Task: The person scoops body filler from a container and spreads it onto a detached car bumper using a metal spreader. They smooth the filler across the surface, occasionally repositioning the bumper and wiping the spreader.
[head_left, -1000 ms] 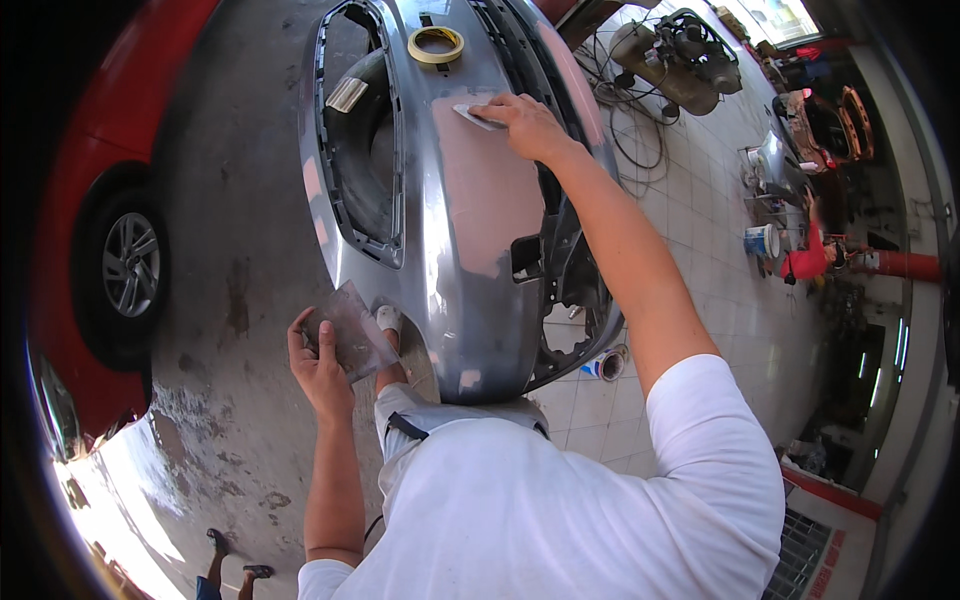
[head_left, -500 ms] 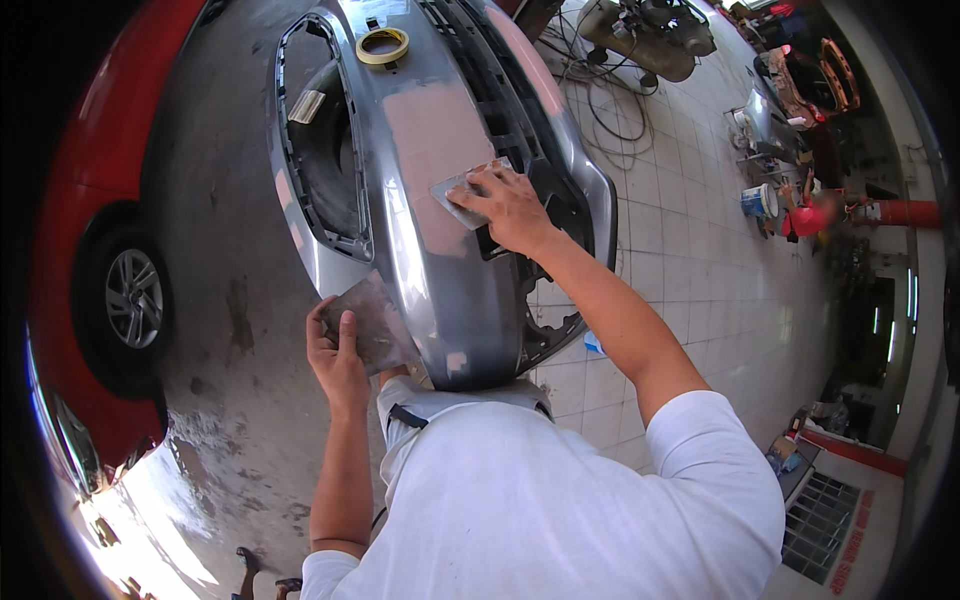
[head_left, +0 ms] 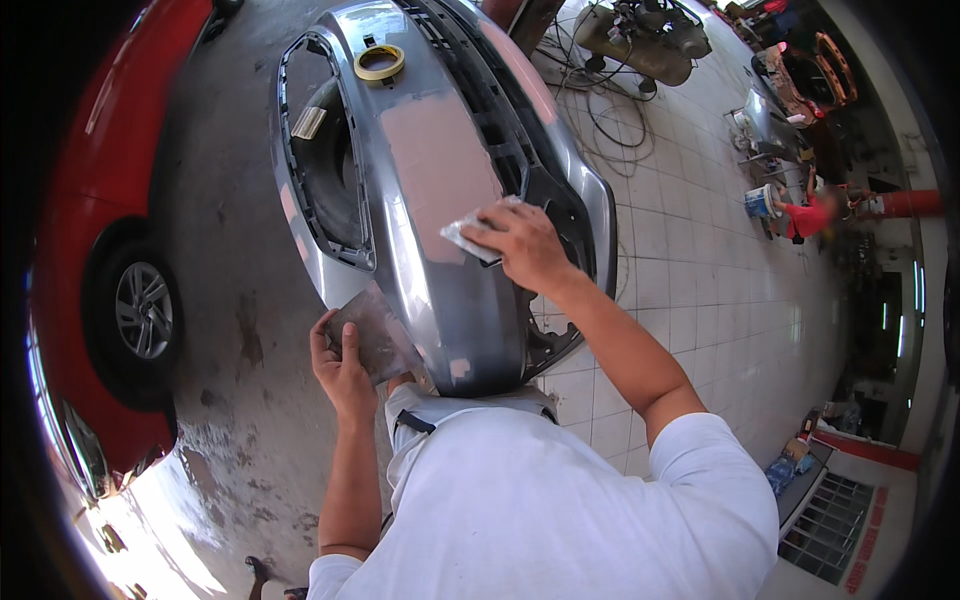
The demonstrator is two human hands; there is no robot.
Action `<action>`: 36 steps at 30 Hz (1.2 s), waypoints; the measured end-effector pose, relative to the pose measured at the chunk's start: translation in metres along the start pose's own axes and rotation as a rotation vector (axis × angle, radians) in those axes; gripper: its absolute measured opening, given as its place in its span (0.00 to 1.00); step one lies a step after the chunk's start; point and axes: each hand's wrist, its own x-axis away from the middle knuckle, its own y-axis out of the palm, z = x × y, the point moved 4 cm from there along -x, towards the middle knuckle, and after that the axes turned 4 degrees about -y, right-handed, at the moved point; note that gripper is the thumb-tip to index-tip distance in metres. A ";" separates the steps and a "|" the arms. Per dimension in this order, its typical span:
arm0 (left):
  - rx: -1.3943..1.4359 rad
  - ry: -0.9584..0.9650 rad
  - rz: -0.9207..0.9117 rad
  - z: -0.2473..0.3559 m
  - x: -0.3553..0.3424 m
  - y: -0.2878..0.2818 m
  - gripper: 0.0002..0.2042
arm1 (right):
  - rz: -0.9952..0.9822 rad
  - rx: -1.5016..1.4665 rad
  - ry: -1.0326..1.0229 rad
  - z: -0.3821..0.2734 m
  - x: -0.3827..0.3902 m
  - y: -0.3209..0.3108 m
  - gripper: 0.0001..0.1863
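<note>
A grey car bumper [head_left: 470, 330] stretches away in front of me, with a broad pink putty patch [head_left: 435, 150] on its upper face. My right hand [head_left: 525, 248] is closed on a thin, flat putty spreader [head_left: 468, 228], whose edge lies at the lower end of that patch. Left of the bumper's near end, my left hand [head_left: 345, 365] grips a square, smeared putty plate [head_left: 372, 330] between thumb and fingers. A smaller pink spot [head_left: 459, 368] marks the bumper close to me. Whether the spreader touches the surface is hard to tell.
A yellow roll of masking tape [head_left: 380, 64] rests on the bumper's far part. A tyre [head_left: 335, 200] shows through its left opening. On the left stands a red car [head_left: 110, 200]. An air compressor [head_left: 640, 45] with hoses is far right, and a person in red [head_left: 808, 215] works beyond.
My right hand has drawn the spreader down the pink patch toward me, and the spreader now lies flatter. My left hand still holds the plate in nearly the same place.
</note>
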 end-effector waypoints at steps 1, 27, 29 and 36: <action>-0.007 -0.007 -0.004 -0.002 0.000 0.000 0.15 | -0.018 -0.011 0.025 0.016 -0.025 -0.002 0.30; -0.065 -0.003 0.159 -0.010 -0.023 -0.059 0.15 | -0.418 0.249 0.027 0.127 -0.222 0.078 0.51; -0.077 -0.029 0.123 -0.013 -0.019 -0.057 0.15 | -0.394 0.262 -0.005 0.126 -0.212 0.076 0.51; -0.064 0.016 0.110 -0.008 -0.013 -0.040 0.14 | -0.417 0.239 0.007 0.108 -0.172 0.069 0.45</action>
